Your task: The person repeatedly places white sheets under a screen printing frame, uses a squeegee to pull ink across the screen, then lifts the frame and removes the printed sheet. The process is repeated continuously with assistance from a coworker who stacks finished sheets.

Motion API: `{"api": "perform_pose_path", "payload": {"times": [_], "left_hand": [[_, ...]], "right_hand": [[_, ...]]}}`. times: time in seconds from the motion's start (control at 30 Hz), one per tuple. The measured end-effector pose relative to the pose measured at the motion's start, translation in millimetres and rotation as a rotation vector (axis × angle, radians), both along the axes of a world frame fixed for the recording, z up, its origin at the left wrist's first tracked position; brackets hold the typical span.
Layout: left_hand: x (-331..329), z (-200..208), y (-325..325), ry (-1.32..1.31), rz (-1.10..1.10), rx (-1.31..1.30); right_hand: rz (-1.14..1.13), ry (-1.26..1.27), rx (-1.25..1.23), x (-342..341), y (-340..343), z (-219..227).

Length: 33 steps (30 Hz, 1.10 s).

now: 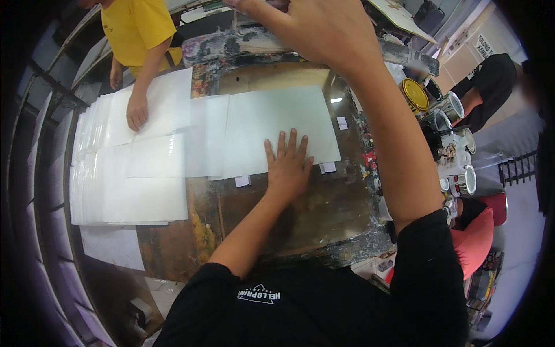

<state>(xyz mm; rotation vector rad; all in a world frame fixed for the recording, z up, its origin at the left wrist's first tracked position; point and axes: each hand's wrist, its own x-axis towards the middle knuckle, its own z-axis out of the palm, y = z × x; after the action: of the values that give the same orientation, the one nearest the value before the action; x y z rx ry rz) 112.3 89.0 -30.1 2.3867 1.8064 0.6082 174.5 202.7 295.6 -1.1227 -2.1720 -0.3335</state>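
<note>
My left hand (288, 165) lies flat on a pale, translucent sheet (283, 115), its fingers spread, near the sheet's front edge. The sheet rests on a glossy brown table top (300, 214). Around its edges are small white tabs (342, 122). My right hand (326, 26) is raised high at the far side, over a paint-smeared frame bar (248, 43). The picture's upper edge cuts off most of its fingers, so what it holds, if anything, is hidden.
Overlapping stacks of white sheets (144, 196) cover the left. There a co-worker in a yellow shirt (139, 23) rests a hand (137, 111) on them. Racks (63, 231) line the left side. Paint cans (415, 95) crowd the right, near another person's pink clothing (474, 243).
</note>
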Motion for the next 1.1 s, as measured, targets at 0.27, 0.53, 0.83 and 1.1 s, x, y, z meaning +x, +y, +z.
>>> {"api": "perform_pose_path", "payload": {"times": [0.27, 0.53, 0.83, 1.1], "left_hand": [[-4, -6, 15, -0.096, 0.026, -0.078], [5, 20, 16, 0.06, -0.039, -0.065], [7, 7, 6, -0.075, -0.086, 0.03], [1, 2, 16, -0.082, -0.11, 0.009]], "right_hand": [[-0.005, 0.026, -0.007, -2, 4, 9], [0.041, 0.017, 0.075, -1, 9, 4], [-0.032, -0.034, -0.044, 0, 8, 9], [-0.218, -0.033, -0.378, -23, -13, 29]]}}
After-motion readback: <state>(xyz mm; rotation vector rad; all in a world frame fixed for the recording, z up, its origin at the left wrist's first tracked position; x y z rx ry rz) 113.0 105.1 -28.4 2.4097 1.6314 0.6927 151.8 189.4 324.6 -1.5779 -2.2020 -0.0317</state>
